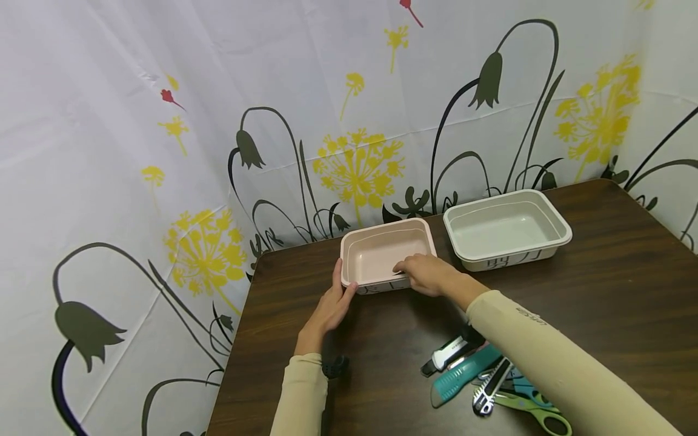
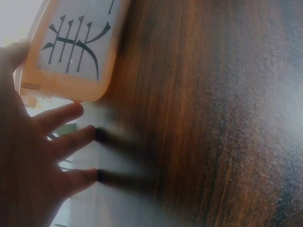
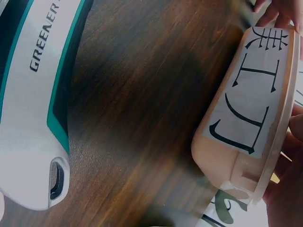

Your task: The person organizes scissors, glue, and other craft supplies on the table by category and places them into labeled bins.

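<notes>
A pink bin with black characters on its front label stands near the table's back edge. My left hand holds its front left corner, thumb on the rim and fingers along the side; in the left wrist view the other fingers spread away from the wall. The right hand reaches over the front right rim, fingers pointing into the bin. I cannot tell whether that hand grips anything. Nearer lie a white-and-black utility knife, a teal-handled cutter and a silver-and-black cutter.
A pale grey bin with a lettered front stands right of the pink one. Green-handled scissors and blue-handled scissors lie under the right forearm. A flower-printed curtain hangs behind the dark wooden table.
</notes>
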Action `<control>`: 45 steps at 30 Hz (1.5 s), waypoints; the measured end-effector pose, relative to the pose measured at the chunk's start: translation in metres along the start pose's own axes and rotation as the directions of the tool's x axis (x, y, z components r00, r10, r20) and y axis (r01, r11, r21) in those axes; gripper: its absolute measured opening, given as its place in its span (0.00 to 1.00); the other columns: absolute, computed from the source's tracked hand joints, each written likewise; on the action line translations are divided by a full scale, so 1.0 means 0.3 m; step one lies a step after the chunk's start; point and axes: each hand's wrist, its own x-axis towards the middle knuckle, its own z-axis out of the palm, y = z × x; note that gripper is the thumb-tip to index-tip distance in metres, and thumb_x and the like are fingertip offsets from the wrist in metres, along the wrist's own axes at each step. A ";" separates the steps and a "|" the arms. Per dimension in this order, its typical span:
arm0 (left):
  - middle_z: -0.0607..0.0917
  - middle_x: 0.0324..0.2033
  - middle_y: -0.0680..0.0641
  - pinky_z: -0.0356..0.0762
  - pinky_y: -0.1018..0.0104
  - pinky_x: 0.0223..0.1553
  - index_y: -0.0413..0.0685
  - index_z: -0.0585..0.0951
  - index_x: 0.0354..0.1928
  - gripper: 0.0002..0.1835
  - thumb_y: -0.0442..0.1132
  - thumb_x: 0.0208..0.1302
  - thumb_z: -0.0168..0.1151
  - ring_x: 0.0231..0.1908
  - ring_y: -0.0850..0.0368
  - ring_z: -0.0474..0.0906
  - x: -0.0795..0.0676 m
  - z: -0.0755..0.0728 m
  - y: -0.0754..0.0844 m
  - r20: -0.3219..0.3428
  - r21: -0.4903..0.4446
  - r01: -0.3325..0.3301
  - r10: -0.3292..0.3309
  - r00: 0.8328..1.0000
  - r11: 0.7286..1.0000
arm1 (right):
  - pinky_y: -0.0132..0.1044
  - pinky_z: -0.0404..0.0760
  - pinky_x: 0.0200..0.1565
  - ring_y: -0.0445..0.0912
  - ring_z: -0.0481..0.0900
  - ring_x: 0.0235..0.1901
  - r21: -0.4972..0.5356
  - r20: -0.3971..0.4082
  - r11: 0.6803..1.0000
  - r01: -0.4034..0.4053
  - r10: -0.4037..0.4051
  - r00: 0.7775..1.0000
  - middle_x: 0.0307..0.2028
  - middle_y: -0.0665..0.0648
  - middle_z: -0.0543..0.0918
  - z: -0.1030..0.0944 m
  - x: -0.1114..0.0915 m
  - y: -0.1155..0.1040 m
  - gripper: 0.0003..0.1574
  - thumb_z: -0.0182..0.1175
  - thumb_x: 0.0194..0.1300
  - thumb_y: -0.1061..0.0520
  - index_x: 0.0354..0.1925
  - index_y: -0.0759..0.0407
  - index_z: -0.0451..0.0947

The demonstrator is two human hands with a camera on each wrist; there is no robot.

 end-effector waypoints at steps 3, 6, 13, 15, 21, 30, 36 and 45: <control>0.66 0.68 0.34 0.64 0.39 0.60 0.66 0.36 0.78 0.41 0.65 0.73 0.42 0.61 0.35 0.70 -0.003 -0.002 0.005 0.007 -0.006 0.004 -0.004 1.000 1.000 | 0.50 0.77 0.50 0.55 0.81 0.49 0.021 0.026 1.000 -0.014 0.014 1.000 0.47 0.59 0.84 -0.003 -0.006 -0.001 0.27 0.47 0.62 0.68 0.57 0.58 0.79; 0.65 0.69 0.34 0.64 0.39 0.60 0.66 0.36 0.78 0.41 0.65 0.73 0.42 0.62 0.34 0.69 -0.005 -0.003 0.008 0.006 -0.007 0.009 -0.009 1.000 1.000 | 0.50 0.78 0.48 0.55 0.82 0.48 0.037 0.046 0.999 -0.025 0.023 0.999 0.48 0.59 0.84 -0.007 -0.008 -0.002 0.28 0.47 0.61 0.68 0.57 0.57 0.78; 0.65 0.69 0.34 0.64 0.40 0.60 0.67 0.36 0.78 0.41 0.64 0.73 0.42 0.62 0.35 0.69 -0.007 -0.001 0.011 0.000 -0.014 0.011 -0.011 1.000 1.000 | 0.50 0.78 0.49 0.53 0.82 0.48 0.014 0.067 0.999 -0.028 0.027 0.997 0.49 0.56 0.84 -0.006 -0.016 0.001 0.28 0.47 0.63 0.67 0.59 0.55 0.78; 0.65 0.69 0.34 0.64 0.40 0.60 0.66 0.36 0.78 0.41 0.63 0.74 0.42 0.62 0.35 0.69 -0.007 -0.001 0.011 -0.002 -0.016 0.010 -0.010 1.000 1.000 | 0.50 0.78 0.49 0.53 0.82 0.48 0.005 0.065 1.000 -0.025 0.025 0.998 0.49 0.56 0.84 -0.004 -0.022 0.003 0.27 0.48 0.64 0.66 0.59 0.55 0.77; 0.66 0.68 0.34 0.64 0.40 0.60 0.66 0.36 0.78 0.41 0.63 0.74 0.42 0.61 0.35 0.70 -0.006 0.000 0.008 -0.004 -0.011 0.012 -0.012 1.000 1.000 | 0.51 0.71 0.59 0.51 0.80 0.52 -0.040 0.027 0.999 0.019 -0.017 0.999 0.52 0.55 0.84 -0.002 -0.049 0.005 0.28 0.48 0.66 0.66 0.61 0.54 0.76; 0.66 0.68 0.33 0.63 0.40 0.60 0.66 0.35 0.78 0.41 0.63 0.73 0.43 0.62 0.35 0.70 -0.005 0.000 0.005 0.004 -0.020 0.018 -0.017 1.000 1.000 | 0.53 0.62 0.65 0.48 0.78 0.56 -0.073 -0.138 0.982 0.174 -0.183 0.973 0.52 0.54 0.83 -0.028 -0.129 -0.015 0.23 0.52 0.71 0.62 0.62 0.53 0.76; 0.65 0.68 0.33 0.64 0.39 0.60 0.65 0.36 0.78 0.41 0.63 0.74 0.42 0.61 0.34 0.70 -0.008 0.000 0.008 0.003 -0.027 0.019 -0.018 1.000 0.999 | 0.46 0.71 0.59 0.48 0.77 0.53 -0.090 -0.185 0.964 0.251 -0.263 0.947 0.53 0.51 0.81 -0.047 -0.219 -0.047 0.25 0.56 0.68 0.62 0.62 0.50 0.77; 0.63 0.70 0.35 0.63 0.39 0.60 0.69 0.34 0.77 0.41 0.66 0.73 0.40 0.62 0.34 0.68 0.000 0.004 0.003 0.011 -0.036 0.026 -0.025 1.000 0.999 | 0.44 0.76 0.53 0.44 0.78 0.50 -0.086 -0.117 0.974 0.211 -0.220 0.968 0.50 0.49 0.81 -0.015 -0.359 -0.030 0.24 0.59 0.68 0.59 0.61 0.50 0.77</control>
